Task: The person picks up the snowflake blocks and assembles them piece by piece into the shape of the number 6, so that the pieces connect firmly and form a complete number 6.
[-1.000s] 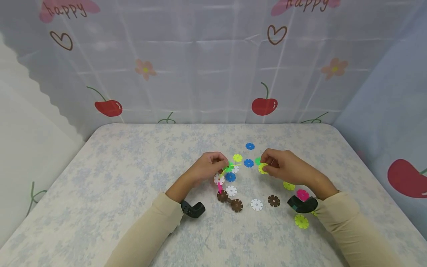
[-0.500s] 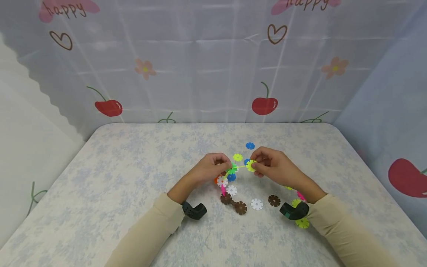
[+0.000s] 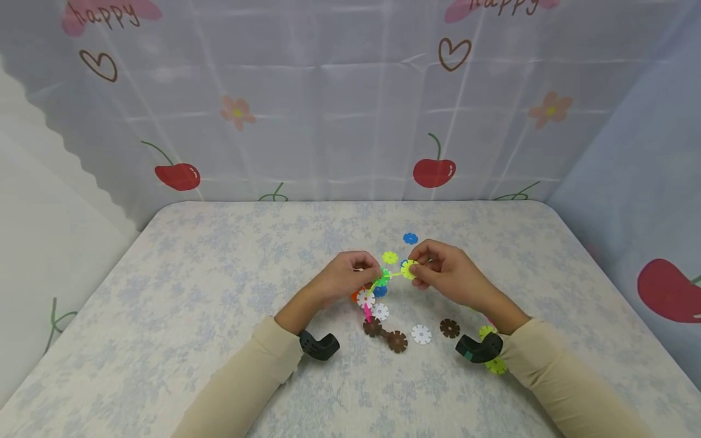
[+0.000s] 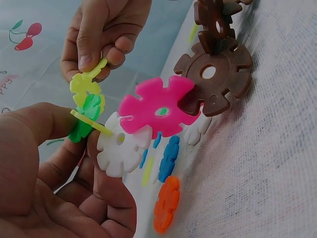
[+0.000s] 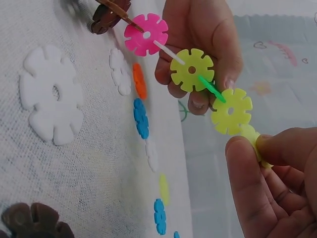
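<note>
Notched plastic discs form a linked chain between the hands. My left hand [image 3: 347, 274] pinches its green disc [image 4: 91, 105] between thumb and fingers. From there the chain hangs through a yellow disc [image 5: 192, 57], a white disc [image 4: 116, 157] and a pink disc [image 4: 156, 96] to brown discs [image 4: 230, 74] low over the table. On the green disc's other side is another yellow disc [image 5: 231, 123]. My right hand [image 3: 449, 267] pinches one more yellow disc [image 5: 251, 140], its edge right at that one's rim, the meeting slots partly hidden by the fingertips.
Loose discs lie about on the patterned tablecloth [image 3: 246, 377]: a blue disc [image 3: 411, 238] and yellow disc [image 3: 389, 257] behind, an orange disc [image 4: 167, 204] under the left hand, a white disc [image 3: 421, 334] and brown disc [image 3: 450, 328] in front, a yellow disc [image 3: 496, 365] by the right wrist.
My right hand has moved left with its yellow disc, from apart to the chain's end. The left hand and chain have shifted slightly right.
</note>
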Action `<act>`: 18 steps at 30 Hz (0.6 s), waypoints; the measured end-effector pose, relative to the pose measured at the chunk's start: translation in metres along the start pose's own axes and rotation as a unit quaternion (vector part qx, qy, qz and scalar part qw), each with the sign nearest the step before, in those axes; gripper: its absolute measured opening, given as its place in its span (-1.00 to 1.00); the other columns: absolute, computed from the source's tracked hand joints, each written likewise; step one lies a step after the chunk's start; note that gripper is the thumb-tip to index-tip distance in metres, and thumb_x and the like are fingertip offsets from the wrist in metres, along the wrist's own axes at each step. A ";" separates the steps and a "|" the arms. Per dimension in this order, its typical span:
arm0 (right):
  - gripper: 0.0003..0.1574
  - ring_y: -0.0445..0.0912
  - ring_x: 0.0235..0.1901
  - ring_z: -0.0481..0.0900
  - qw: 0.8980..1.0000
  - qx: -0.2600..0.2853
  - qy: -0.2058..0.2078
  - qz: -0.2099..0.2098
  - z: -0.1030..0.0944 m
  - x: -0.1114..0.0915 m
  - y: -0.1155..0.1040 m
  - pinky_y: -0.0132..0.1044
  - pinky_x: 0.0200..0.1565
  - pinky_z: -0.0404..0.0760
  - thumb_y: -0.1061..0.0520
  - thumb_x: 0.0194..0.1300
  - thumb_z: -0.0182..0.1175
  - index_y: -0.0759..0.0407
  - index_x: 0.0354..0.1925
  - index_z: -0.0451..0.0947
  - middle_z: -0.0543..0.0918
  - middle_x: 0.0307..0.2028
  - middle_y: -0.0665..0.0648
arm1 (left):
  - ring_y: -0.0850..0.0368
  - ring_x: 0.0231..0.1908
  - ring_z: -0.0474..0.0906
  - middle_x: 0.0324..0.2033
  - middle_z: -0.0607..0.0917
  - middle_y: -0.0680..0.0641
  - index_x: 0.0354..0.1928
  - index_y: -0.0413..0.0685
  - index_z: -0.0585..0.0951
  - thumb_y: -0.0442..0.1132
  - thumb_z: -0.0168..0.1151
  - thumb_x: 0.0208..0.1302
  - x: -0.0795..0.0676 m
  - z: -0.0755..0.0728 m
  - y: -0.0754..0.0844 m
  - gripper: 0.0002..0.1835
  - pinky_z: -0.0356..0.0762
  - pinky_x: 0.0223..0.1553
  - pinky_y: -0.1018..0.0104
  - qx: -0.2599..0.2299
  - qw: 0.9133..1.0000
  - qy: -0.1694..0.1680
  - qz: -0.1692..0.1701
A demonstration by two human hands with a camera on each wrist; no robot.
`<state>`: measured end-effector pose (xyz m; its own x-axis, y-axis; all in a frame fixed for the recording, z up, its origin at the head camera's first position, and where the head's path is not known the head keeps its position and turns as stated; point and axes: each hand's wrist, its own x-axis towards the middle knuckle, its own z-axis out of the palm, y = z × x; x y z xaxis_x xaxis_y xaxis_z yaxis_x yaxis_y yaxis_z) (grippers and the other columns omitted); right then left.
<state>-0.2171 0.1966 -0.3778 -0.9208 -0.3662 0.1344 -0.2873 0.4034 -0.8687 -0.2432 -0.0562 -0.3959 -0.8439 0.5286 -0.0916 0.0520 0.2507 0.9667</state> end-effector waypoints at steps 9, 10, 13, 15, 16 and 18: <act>-0.80 0.20 -0.32 0.74 1.000 0.019 0.005 0.018 0.002 -0.001 -0.001 -0.24 -0.29 0.71 0.32 0.38 0.28 0.33 -0.07 0.51 0.71 -0.31 0.20 | 0.08 -0.35 0.51 -0.37 0.61 -0.08 -0.18 -0.12 0.65 -0.22 0.23 0.46 0.000 0.000 0.000 -0.89 0.49 -0.29 0.25 -0.005 1.000 0.001 0.000; -0.81 0.21 -0.32 0.73 1.000 0.020 0.005 0.020 0.002 -0.001 -0.001 -0.23 -0.29 0.71 0.33 0.39 0.28 0.33 -0.07 0.50 0.72 -0.31 0.21 | 0.08 -0.35 0.51 -0.37 0.62 -0.08 -0.18 -0.12 0.65 -0.23 0.23 0.46 0.000 0.000 0.000 -0.89 0.49 -0.30 0.25 -0.007 1.000 0.000 0.000; -0.82 0.21 -0.32 0.73 1.000 0.021 0.007 0.018 0.003 0.000 -0.001 -0.23 -0.29 0.71 0.33 0.39 0.27 0.34 -0.08 0.50 0.72 -0.30 0.25 | 0.08 -0.36 0.51 -0.37 0.61 -0.08 -0.17 -0.13 0.64 -0.23 0.24 0.46 0.001 0.000 0.000 -0.89 0.49 -0.31 0.25 -0.010 1.000 0.000 -0.001; -0.83 0.21 -0.32 0.73 1.000 0.020 0.008 0.017 0.003 0.000 0.000 -0.23 -0.30 0.71 0.33 0.40 0.26 0.34 -0.08 0.50 0.71 -0.30 0.28 | 0.08 -0.36 0.50 -0.37 0.61 -0.08 -0.17 -0.13 0.64 -0.23 0.24 0.46 0.001 0.000 0.000 -0.89 0.48 -0.31 0.25 -0.012 1.000 0.000 -0.002; -0.83 0.21 -0.32 0.73 1.000 0.019 0.009 0.017 0.003 0.000 0.000 -0.23 -0.30 0.71 0.33 0.40 0.26 0.34 -0.08 0.50 0.71 -0.30 0.29 | 0.08 -0.36 0.50 -0.37 0.61 -0.08 -0.17 -0.14 0.64 -0.23 0.23 0.46 0.001 0.000 0.000 -0.89 0.48 -0.31 0.25 -0.012 1.000 0.000 -0.001; -0.83 0.21 -0.32 0.73 1.000 0.019 0.010 0.017 0.003 0.000 0.000 -0.23 -0.30 0.71 0.33 0.40 0.26 0.34 -0.08 0.50 0.71 -0.29 0.30 | 0.08 -0.36 0.50 -0.37 0.61 -0.08 -0.17 -0.14 0.64 -0.23 0.23 0.46 0.001 0.000 -0.001 -0.89 0.49 -0.31 0.26 -0.010 1.000 0.001 -0.001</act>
<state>-0.2164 0.1940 -0.3793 -0.9353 -0.3352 0.1131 -0.2450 0.3831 -0.8906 -0.2443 -0.0562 -0.3966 -0.8448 0.5267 -0.0940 0.0389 0.2357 0.9711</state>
